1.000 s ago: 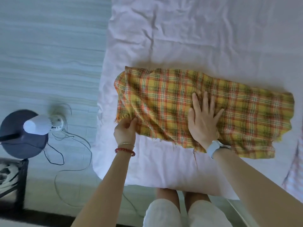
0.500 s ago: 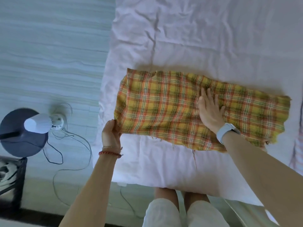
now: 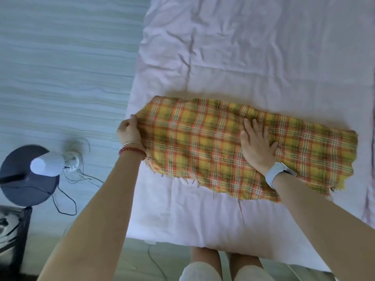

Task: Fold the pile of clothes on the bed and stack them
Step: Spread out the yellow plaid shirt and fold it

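A yellow and orange plaid cloth (image 3: 203, 142) lies folded into a long strip across the bed (image 3: 253, 53), which has a pale pink sheet. My left hand (image 3: 129, 131) grips the cloth's left end at the bed's left edge, fingers curled round the fabric. My right hand (image 3: 256, 148) lies flat on the middle of the cloth, fingers spread and pressing down. A pale blue watch sits on that wrist. The cloth's near edge is frayed.
A strip of another striped garment (image 3: 368, 199) shows at the right frame edge. On the floor to the left stand a dark round lamp base (image 3: 26, 179) with a white bulb (image 3: 47, 164) and loose cables (image 3: 69, 199). My legs stand at the bed's near edge.
My left hand has slid up the cloth's left end from its near corner, pulling it taut to the left. The right hand stayed pressed on the middle. The cloth now lies flatter.
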`<state>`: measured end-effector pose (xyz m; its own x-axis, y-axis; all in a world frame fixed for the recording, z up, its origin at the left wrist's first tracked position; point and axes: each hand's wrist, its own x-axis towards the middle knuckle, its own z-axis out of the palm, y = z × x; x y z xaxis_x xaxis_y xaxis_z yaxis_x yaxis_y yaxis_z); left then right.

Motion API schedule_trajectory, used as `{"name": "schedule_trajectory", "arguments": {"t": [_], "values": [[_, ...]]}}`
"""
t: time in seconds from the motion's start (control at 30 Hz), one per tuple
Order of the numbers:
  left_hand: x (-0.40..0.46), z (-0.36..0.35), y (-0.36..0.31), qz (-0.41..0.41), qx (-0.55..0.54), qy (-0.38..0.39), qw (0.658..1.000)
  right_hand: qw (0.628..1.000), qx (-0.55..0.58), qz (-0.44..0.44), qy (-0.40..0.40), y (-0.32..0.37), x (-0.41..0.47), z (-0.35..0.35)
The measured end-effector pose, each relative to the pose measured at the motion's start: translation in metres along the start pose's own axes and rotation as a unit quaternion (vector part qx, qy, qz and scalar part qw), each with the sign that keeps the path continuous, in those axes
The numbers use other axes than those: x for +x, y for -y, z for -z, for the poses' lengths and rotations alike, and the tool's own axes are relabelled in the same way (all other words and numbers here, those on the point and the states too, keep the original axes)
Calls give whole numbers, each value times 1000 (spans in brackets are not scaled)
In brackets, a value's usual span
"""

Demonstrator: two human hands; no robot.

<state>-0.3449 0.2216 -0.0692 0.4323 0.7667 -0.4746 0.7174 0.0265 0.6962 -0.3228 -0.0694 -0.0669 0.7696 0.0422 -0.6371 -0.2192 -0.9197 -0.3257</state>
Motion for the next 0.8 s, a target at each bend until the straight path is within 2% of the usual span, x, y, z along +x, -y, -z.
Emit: {"name": "schedule_trajectory", "arguments": {"t": [0.07, 0.2, 0.3, 0.37, 0.5, 0.57, 0.6, 0.67, 0.73, 0.8], "values": [[5, 3, 0, 28, -5, -11, 1000, 1000, 0, -6, 9, 2, 2, 0], [6, -4, -8, 40, 39, 43, 998, 1000, -11, -11, 10, 4, 1, 2], [13, -17, -27, -18, 64, 112, 991, 999, -35, -7, -18, 5, -3, 3], [19, -27, -39, -65, 113, 129, 983, 997, -67, 3, -32, 1, -4, 3], [22, -43, -49, -55, 146, 30, 987, 993, -103, 16, -55, -20, 2, 13], [9, -51, -50, -58, 232, -27, 971, 993, -77, 24, -81, -37, 5, 26], [-2, -53, -49, -75, 266, -47, 960, 991, -63, 40, -110, -45, 5, 30], [-32, -59, -43, -195, 293, -49, 935, 977, -46, 57, -200, -63, 3, 42], [-75, -68, -27, -323, 325, 14, 889, 960, -23, -1, -279, -84, -2, 54], [-122, -81, -3, -404, 364, 93, 834, 945, 39, -112, -304, -112, -5, 65]]}}
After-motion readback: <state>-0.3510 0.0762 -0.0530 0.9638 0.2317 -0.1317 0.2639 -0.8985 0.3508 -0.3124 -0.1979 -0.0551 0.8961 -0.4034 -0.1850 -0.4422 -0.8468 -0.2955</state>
